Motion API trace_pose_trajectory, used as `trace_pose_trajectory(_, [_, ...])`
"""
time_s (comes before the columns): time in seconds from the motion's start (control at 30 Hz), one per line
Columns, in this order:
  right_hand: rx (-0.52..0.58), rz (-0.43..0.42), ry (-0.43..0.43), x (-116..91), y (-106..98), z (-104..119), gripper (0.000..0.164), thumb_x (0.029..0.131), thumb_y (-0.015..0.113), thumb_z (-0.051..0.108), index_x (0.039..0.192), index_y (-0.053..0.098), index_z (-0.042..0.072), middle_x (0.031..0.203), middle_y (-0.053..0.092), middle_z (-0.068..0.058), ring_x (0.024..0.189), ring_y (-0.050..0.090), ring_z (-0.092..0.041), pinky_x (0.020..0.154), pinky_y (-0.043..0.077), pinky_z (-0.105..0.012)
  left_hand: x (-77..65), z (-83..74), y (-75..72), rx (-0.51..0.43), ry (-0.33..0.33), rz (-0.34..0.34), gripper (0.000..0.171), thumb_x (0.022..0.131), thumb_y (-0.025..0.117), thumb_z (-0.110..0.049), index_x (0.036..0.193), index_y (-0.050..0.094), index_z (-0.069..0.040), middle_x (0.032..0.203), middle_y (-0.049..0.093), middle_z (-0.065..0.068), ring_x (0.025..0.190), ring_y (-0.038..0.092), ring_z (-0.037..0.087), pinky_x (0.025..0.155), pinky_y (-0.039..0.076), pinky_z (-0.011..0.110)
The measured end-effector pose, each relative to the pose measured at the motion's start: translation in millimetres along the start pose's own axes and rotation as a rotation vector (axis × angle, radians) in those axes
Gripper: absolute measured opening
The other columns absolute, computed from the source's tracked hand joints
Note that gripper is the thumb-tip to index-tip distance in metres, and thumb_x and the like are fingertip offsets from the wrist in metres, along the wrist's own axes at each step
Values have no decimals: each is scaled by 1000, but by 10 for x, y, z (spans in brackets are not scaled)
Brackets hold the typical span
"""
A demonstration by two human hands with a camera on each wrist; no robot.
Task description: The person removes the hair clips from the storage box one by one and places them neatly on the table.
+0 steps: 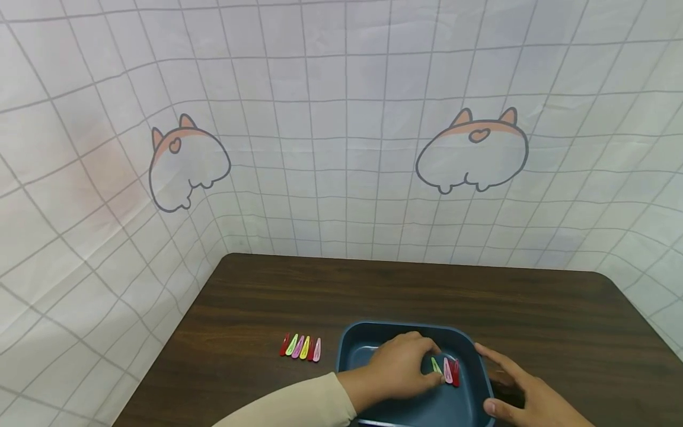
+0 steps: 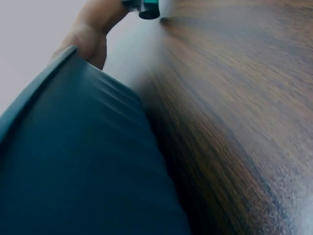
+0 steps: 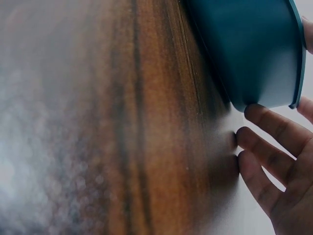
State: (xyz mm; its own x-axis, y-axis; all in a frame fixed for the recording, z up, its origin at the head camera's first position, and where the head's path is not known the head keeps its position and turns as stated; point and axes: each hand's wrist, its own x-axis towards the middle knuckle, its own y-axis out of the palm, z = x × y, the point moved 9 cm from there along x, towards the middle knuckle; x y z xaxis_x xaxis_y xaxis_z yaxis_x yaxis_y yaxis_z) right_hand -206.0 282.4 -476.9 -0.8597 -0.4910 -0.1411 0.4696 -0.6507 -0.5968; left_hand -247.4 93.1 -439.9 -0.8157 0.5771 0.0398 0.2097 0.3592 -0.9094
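A dark wood-grain table (image 1: 299,296) bears a blue rectangular tray (image 1: 356,350), its right end touched by the loosely extended fingers of the right hand (image 1: 528,394). The left hand (image 1: 402,365) reaches inside, whether grasping anything cannot be told, beside green, pink and red snap hair clips (image 1: 447,370); six more clips (image 1: 305,348) lie in a row left of the tray.

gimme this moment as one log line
left hand: inside tray, beside hair clips, grip unclear | right hand: at tray's right side | table: row of clips left of tray
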Motion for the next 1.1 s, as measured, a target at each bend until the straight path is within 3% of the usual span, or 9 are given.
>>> trace_pose_trajectory(0.4, [-11,-21,-7,-13,-7,2,76,103,62,23,164,17,23,137,59,-27,118,57,-56,77,50,-69,43,64,101,51,-62,57,39,86,78,-52,119,72,-32,94,56,-16,83,53,-1,68,46,22])
trace_pose_trajectory(0.7, [-6,-8,10,-8,12,-17,76,104,61,25,164,16,22,138,58,-29,118,57,-55,77,51,-69,9,-3,168,68,35,115,29,89,77,-50,116,77,-38,98,58,-14,90,53,2,69,44,22])
trace_pose_trajectory(1.1, [-12,-16,-10,-22,27,5,76,104,62,24,164,16,23,136,59,-27,117,58,-54,78,51,-68,-30,-29,166,101,70,111,19,86,79,-49,102,79,-39,92,56,-15,86,49,1,67,42,21])
